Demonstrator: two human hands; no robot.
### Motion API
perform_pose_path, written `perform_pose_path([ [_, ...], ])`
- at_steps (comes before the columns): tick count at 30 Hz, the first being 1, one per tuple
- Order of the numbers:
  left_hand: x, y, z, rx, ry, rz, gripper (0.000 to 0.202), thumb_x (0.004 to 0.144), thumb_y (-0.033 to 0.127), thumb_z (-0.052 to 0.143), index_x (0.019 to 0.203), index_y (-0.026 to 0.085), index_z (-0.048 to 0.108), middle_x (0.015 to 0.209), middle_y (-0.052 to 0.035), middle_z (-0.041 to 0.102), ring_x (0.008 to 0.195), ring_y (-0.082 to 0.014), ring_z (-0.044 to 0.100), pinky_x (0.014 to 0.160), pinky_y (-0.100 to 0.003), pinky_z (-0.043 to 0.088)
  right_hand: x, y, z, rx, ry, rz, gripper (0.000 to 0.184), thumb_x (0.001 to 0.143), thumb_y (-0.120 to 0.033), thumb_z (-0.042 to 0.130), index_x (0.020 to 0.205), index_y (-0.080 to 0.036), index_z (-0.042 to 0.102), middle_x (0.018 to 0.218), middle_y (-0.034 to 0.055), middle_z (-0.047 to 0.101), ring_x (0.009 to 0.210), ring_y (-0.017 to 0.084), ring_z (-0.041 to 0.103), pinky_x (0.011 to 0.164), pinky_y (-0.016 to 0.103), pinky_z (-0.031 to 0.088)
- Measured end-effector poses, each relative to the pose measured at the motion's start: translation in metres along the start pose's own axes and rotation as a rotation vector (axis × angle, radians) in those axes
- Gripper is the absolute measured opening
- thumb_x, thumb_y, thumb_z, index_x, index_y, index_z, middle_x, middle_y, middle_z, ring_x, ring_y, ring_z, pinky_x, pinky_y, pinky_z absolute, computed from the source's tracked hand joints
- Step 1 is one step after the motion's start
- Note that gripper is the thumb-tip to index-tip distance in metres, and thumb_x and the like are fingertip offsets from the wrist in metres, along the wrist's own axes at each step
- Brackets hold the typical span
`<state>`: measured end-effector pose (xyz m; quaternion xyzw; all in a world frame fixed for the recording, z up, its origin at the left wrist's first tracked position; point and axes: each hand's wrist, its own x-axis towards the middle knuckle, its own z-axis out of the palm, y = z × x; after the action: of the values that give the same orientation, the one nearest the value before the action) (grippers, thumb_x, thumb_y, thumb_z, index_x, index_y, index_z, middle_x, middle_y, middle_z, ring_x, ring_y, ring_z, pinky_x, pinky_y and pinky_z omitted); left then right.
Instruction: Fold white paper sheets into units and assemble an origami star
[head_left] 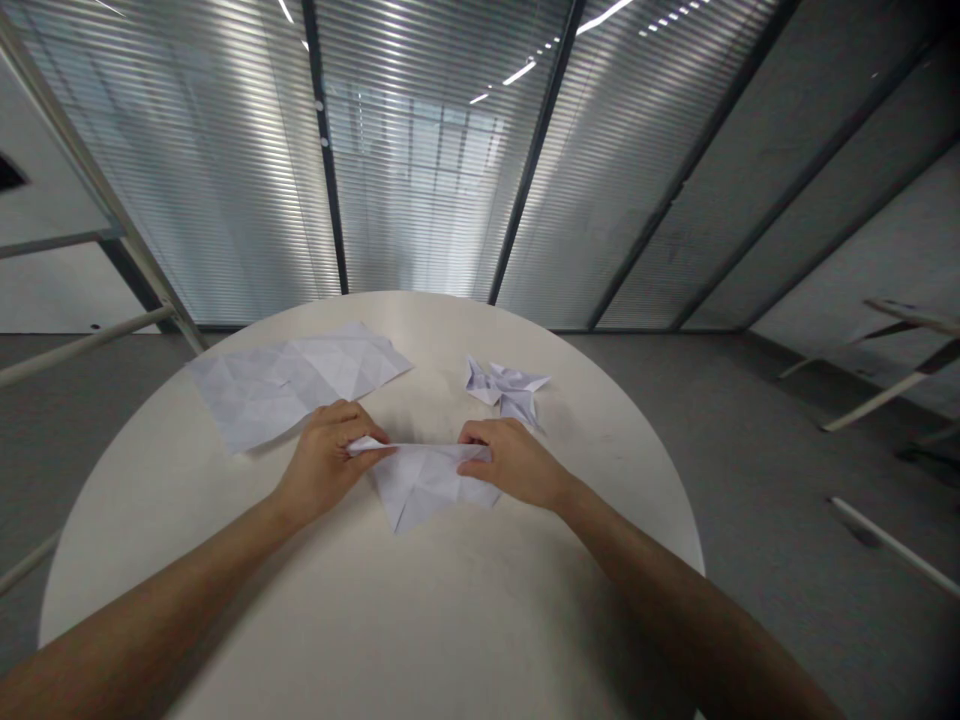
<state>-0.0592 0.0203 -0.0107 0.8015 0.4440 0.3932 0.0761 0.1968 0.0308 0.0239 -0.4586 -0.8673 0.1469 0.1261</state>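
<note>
Fingers (373,458) of left hand (319,458) and right hand (519,462) pinch folded paper (420,485) along its far edge over the worktop (360,630).

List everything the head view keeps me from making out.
- Held paper: head view; the left hand and right hand cover parts of its far edge.
- Round table: head view; bottom frame edge cuts off its near side.
- Furniture at far right: head view; right frame edge cuts it off.
- Whatever lies behind the blinds: head view; they obscure it.
</note>
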Motion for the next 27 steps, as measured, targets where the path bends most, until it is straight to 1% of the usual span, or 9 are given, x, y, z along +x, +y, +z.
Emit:
perform_pose_path([
  [2, -0.001, 0.002, -0.002, 0.020, 0.076, 0.045, 0.009, 0.080, 0.028, 0.066, 0.077, 0.019, 0.068, 0.074, -0.0028, 0.060, 0.075, -0.0169, 0.054, 0.071, -0.031, 0.041, -0.002, -0.003, -0.001, -0.089, 0.131, -0.029, 0.004, 0.081, -0.021, 0.063, 0.083, -0.018, 0.064, 0.079, 0.0018, 0.066, 0.077, 0.016, 0.056, 0.073, 0.029, 0.035],
  [5, -0.003, 0.004, -0.003, 0.078, 0.197, 0.132, 0.008, 0.081, 0.020, 0.062, 0.084, 0.022, 0.069, 0.075, -0.0029, 0.061, 0.077, -0.0174, 0.054, 0.074, -0.034, 0.042, -0.007, -0.003, 0.001, -0.234, 0.294, -0.119, 0.015, 0.087, -0.016, 0.051, 0.087, -0.020, 0.066, 0.080, 0.0041, 0.066, 0.084, 0.019, 0.055, 0.081, 0.034, 0.034],
  [8, -0.005, 0.003, -0.005, 0.193, 0.305, 0.193, 0.017, 0.079, 0.013, 0.059, 0.086, 0.026, 0.068, 0.078, -0.0019, 0.063, 0.078, -0.0176, 0.054, 0.076, -0.036, 0.041, -0.015, 0.001, 0.004, -0.333, 0.387, -0.197, 0.028, 0.092, -0.014, 0.040, 0.097, -0.023, 0.067, 0.087, 0.0055, 0.067, 0.089, 0.021, 0.054, 0.083, 0.038, 0.032],
  [10, -0.006, 0.001, -0.006, 0.286, 0.320, 0.241, 0.022, 0.078, 0.009, 0.058, 0.085, 0.027, 0.067, 0.080, -0.0015, 0.065, 0.081, -0.0187, 0.054, 0.077, -0.037, 0.039, -0.017, 0.005, 0.004, -0.387, 0.408, -0.250, 0.032, 0.094, -0.015, 0.036, 0.104, -0.024, 0.065, 0.094, 0.0054, 0.067, 0.092, 0.021, 0.053, 0.084, 0.039, 0.032],
  [13, -0.006, -0.002, -0.008, 0.416, 0.165, 0.325, 0.023, 0.078, 0.007, 0.054, 0.085, 0.025, 0.066, 0.083, -0.0026, 0.066, 0.084, -0.0203, 0.053, 0.076, -0.037, 0.037, -0.016, 0.010, 0.005, -0.478, 0.345, -0.339, 0.031, 0.096, -0.017, 0.035, 0.106, -0.022, 0.064, 0.095, 0.0060, 0.067, 0.091, 0.021, 0.052, 0.082, 0.037, 0.033],
  [17, -0.003, -0.003, -0.009, 0.466, -0.169, 0.370, 0.017, 0.079, 0.011, 0.054, 0.087, 0.020, 0.066, 0.087, -0.0053, 0.066, 0.085, -0.0210, 0.053, 0.074, -0.036, 0.038, -0.010, 0.010, 0.012, -0.571, 0.123, -0.425, 0.025, 0.095, -0.018, 0.041, 0.091, -0.018, 0.065, 0.088, 0.0070, 0.066, 0.085, 0.020, 0.052, 0.077, 0.035, 0.034],
  [19, -0.002, -0.002, -0.008, 0.454, -0.283, 0.357, 0.013, 0.082, 0.019, 0.055, 0.088, 0.019, 0.066, 0.088, -0.0062, 0.065, 0.086, -0.0216, 0.054, 0.075, -0.036, 0.039, -0.009, 0.008, 0.017, -0.575, 0.027, -0.430, 0.020, 0.093, -0.017, 0.045, 0.087, -0.017, 0.064, 0.087, 0.0065, 0.065, 0.084, 0.020, 0.054, 0.076, 0.034, 0.035],
  [23, -0.001, -0.001, -0.007, 0.348, -0.413, 0.325, 0.019, 0.088, 0.031, 0.051, 0.091, 0.020, 0.066, 0.090, -0.0067, 0.064, 0.086, -0.0203, 0.055, 0.078, -0.034, 0.041, -0.009, 0.004, 0.020, -0.507, -0.059, -0.387, 0.014, 0.090, -0.017, 0.050, 0.088, -0.017, 0.064, 0.090, 0.0065, 0.066, 0.087, 0.019, 0.056, 0.077, 0.032, 0.036],
  [27, 0.000, 0.000, -0.008, 0.206, -0.458, 0.291, 0.024, 0.090, 0.034, 0.048, 0.092, 0.020, 0.067, 0.090, -0.0068, 0.064, 0.085, -0.0187, 0.057, 0.079, -0.031, 0.043, -0.009, -0.001, 0.014, -0.415, -0.079, -0.306, 0.021, 0.092, -0.029, 0.050, 0.088, -0.017, 0.066, 0.088, 0.0062, 0.067, 0.084, 0.019, 0.059, 0.075, 0.031, 0.038],
])
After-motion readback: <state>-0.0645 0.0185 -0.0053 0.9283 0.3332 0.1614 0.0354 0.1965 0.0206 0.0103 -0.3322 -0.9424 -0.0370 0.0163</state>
